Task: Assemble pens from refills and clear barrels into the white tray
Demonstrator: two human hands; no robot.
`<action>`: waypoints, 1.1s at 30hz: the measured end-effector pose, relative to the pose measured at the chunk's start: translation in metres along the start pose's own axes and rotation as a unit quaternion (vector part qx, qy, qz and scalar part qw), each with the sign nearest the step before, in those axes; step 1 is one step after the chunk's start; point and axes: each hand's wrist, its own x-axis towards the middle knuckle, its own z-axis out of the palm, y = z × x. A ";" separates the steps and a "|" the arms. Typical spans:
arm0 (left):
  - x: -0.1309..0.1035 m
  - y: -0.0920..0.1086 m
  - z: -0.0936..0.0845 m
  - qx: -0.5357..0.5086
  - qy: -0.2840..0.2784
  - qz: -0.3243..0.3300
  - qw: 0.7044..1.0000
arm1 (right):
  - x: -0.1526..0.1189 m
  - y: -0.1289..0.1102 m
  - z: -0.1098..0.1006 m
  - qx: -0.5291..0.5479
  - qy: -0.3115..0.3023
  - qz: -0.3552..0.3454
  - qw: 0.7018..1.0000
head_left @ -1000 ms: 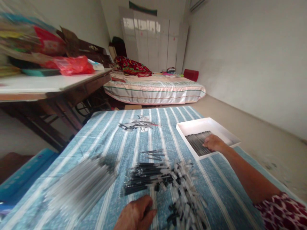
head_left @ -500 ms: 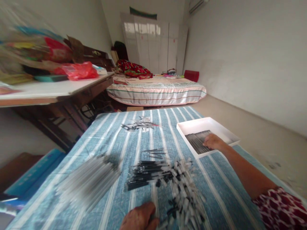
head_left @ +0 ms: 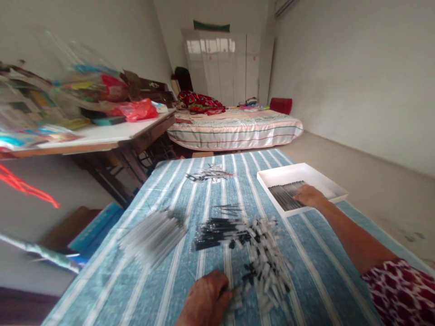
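Observation:
My right hand [head_left: 311,197] reaches into a shallow white box [head_left: 294,212], its fingers bent down at the right end of a row of grey pens [head_left: 284,196]. The fingers look closed on a pen there, though their tips are partly hidden. At the near edge, my left hand [head_left: 209,296] rests low over the cloth with curled fingers; what they hold, if anything, is hidden. Beside it spreads a heap of white and black pen caps [head_left: 268,267]. Beyond lie dark slim pen parts [head_left: 215,233] and, further left, a blurred stack of pale translucent tubes [head_left: 152,237].
A blue striped cloth [head_left: 136,290] covers the table. Several thin dark sticks [head_left: 228,209] and a small pile of loose parts [head_left: 210,174] lie farther back. On the left stands a cluttered white table [head_left: 112,135]; a bed [head_left: 238,131] is beyond.
The whole view has swung left, so things appear shifted right. My right hand stays at the pen row in the box, and my left hand stays beside the caps.

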 end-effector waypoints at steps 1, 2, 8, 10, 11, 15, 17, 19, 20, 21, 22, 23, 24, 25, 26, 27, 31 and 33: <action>-0.002 0.002 -0.001 -0.001 -0.001 0.001 1.000 | -0.003 0.001 -0.001 -0.006 0.008 0.007 1.000; -0.003 0.003 -0.002 0.002 -0.005 0.007 1.000 | -0.007 0.001 -0.003 -0.013 0.014 0.013 1.000; -0.008 0.004 0.003 -0.013 0.010 -0.002 1.000 | -0.041 -0.019 -0.007 0.007 0.026 -0.043 0.999; -0.008 0.003 0.006 -0.024 0.016 -0.005 1.000 | -0.057 -0.033 -0.002 0.059 0.033 -0.100 0.993; -0.008 0.002 0.007 -0.029 0.021 -0.007 0.999 | -0.065 -0.041 0.001 0.091 0.035 -0.130 0.987; -0.009 -0.002 0.014 -0.062 0.050 -0.015 0.997 | -0.097 -0.087 0.012 0.154 -0.004 -0.225 0.962; -0.009 -0.004 0.015 -0.083 0.060 -0.025 0.994 | -0.109 -0.113 0.015 0.152 -0.044 -0.263 0.952; -0.008 -0.005 0.015 -0.103 0.065 -0.036 0.992 | -0.117 -0.138 0.018 0.117 -0.078 -0.286 0.948; -0.008 -0.005 0.014 -0.110 0.066 -0.040 0.991 | -0.120 -0.149 0.020 0.088 -0.091 -0.289 0.949; -0.008 -0.006 0.014 -0.117 0.068 -0.044 0.990 | -0.121 -0.159 0.022 0.057 -0.099 -0.290 0.950; -0.008 -0.006 0.013 -0.122 0.067 -0.048 0.989 | -0.122 -0.167 0.025 0.027 -0.104 -0.289 0.951; -0.008 -0.005 0.012 -0.124 0.066 -0.053 0.989 | -0.122 -0.173 0.027 0.001 -0.107 -0.287 0.952; -0.008 -0.005 0.012 -0.124 0.066 -0.059 0.988 | -0.122 -0.178 0.029 -0.018 -0.108 -0.286 0.952; -0.008 -0.004 0.011 -0.123 0.065 -0.064 0.988 | -0.122 -0.181 0.031 -0.033 -0.109 -0.286 0.951; -0.008 -0.002 0.011 -0.123 0.062 -0.068 0.988 | -0.122 -0.184 0.033 -0.044 -0.109 -0.285 0.951; -0.008 -0.001 0.011 -0.124 0.058 -0.070 0.988 | -0.121 -0.185 0.034 -0.051 -0.110 -0.284 0.951; -0.007 -0.002 0.010 -0.149 0.071 -0.065 0.984 | -0.121 -0.185 0.040 -0.060 -0.103 -0.289 0.950; -0.006 -0.011 0.006 -0.156 0.110 -0.067 0.979 | -0.121 -0.183 0.044 -0.055 -0.095 -0.297 0.949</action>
